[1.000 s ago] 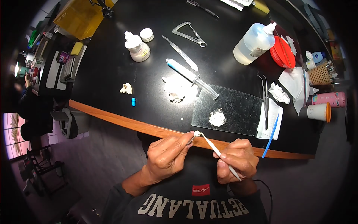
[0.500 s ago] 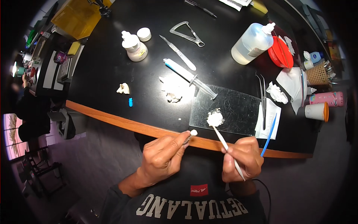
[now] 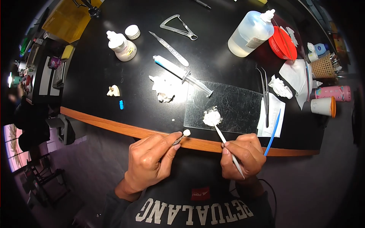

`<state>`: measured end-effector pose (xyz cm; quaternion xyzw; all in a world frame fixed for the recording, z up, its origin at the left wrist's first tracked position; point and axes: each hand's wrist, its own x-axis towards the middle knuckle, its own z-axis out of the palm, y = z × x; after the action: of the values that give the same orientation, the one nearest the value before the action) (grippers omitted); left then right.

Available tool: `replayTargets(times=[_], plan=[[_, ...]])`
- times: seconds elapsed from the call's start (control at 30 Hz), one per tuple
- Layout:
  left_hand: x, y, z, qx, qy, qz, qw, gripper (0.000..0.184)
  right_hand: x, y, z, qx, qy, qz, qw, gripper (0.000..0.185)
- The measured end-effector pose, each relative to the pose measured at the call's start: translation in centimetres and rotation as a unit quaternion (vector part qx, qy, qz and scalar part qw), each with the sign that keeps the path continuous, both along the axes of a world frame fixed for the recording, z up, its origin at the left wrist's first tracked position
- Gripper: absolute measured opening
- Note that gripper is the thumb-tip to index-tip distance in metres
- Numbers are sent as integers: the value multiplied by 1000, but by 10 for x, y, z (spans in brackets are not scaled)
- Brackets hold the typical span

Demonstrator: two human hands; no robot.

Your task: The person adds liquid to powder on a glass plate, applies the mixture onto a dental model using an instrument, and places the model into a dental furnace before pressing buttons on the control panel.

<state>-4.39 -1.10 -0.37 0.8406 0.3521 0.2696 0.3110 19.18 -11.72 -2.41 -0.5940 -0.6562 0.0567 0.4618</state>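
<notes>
My left hand is closed in a pinch just in front of the table edge. Between thumb and forefinger is a thin metal tool, mostly hidden, with a small white tooth-like piece at its end. In my right hand is a slim white spatula, gripped like a pen. Its tip touches a mound of white powder or paste, whose texture I cannot make out, on a scratched glass slab.
Beyond the slab lie a syringe, a scalpel-like knife and a metal caliper. Bottles and crumpled tissue stand or lie around. Tweezers and a blue stick rest on paper at right.
The whole view has shifted, so the table things appear farther left and slightly higher. Both hands keep their grips, and the spatula tip stays at the white mound.
</notes>
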Motion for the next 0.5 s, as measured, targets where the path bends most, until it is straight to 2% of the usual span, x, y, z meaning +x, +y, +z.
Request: replayTargets(times=[0.27, 0.4, 0.5], plan=[[0, -1, -6, 1, -11, 6, 1000, 28, 1, -1, 7, -3, 31, 9, 999, 24], [0, -2, -4, 3, 0, 5, 1000, 30, -7, -2, 6, 43, 84, 66, 993, 25], [1, -2, -5, 1, -3, 9, 1000, 31, -12, 2, -4, 79, 57, 94, 991, 24]])
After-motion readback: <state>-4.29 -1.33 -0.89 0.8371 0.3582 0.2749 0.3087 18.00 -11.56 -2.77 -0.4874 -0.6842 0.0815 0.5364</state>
